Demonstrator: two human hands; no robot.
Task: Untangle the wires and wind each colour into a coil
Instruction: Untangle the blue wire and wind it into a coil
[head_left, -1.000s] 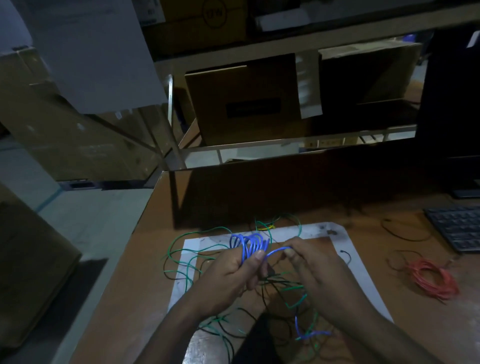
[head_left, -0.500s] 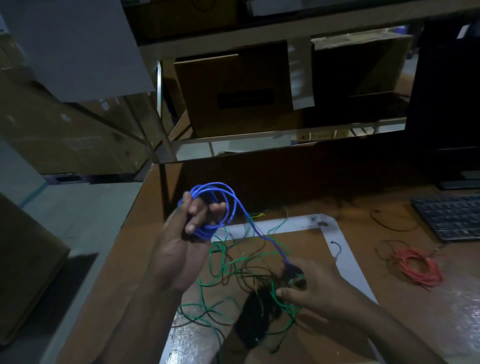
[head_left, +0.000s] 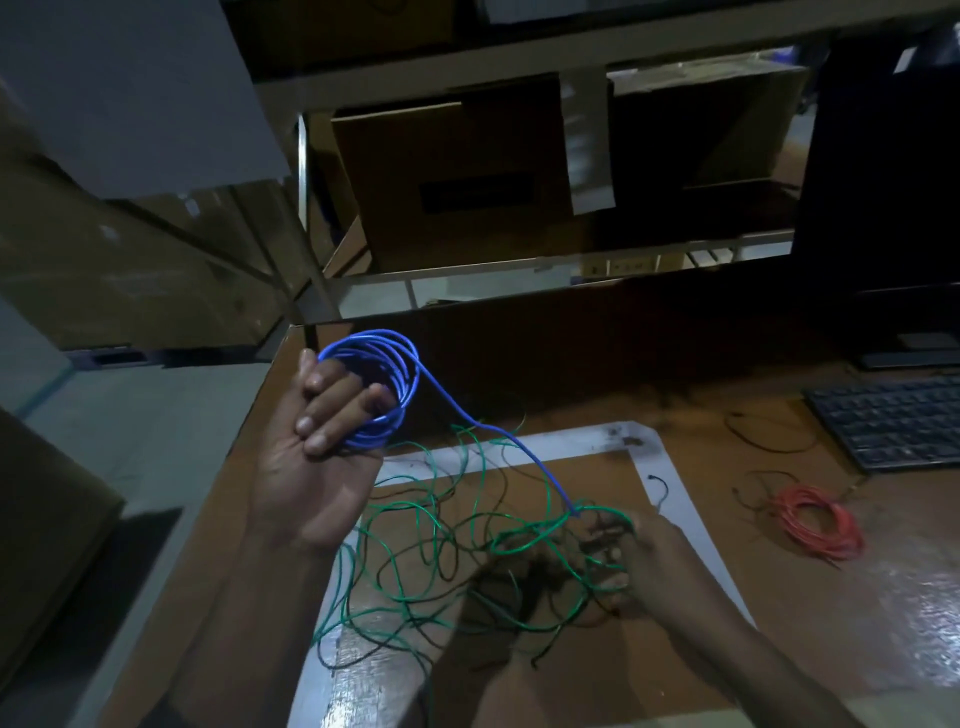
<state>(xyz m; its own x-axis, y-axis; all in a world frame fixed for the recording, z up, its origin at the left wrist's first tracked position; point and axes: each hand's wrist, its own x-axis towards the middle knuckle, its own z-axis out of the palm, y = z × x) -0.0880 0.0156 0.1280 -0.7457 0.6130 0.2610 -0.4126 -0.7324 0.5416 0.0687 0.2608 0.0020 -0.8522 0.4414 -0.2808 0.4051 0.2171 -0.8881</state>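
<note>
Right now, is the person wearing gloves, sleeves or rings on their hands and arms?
No gloves: the left hand and the right hand are both bare. Both forearms are bare too, with no sleeve reaching into view. I see no ring, watch or bracelet, though the light is dim.

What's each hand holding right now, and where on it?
Left hand grips the coiled blue wire, fingers curled through its loops. Right hand is in the green and black wire tangle; its hold cannot be told.

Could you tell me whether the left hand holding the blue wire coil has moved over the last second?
Yes. The left hand, gripping the coiled blue wire, has lifted up and to the left, off the white-bordered mat towards the brown table's far-left corner.
</note>
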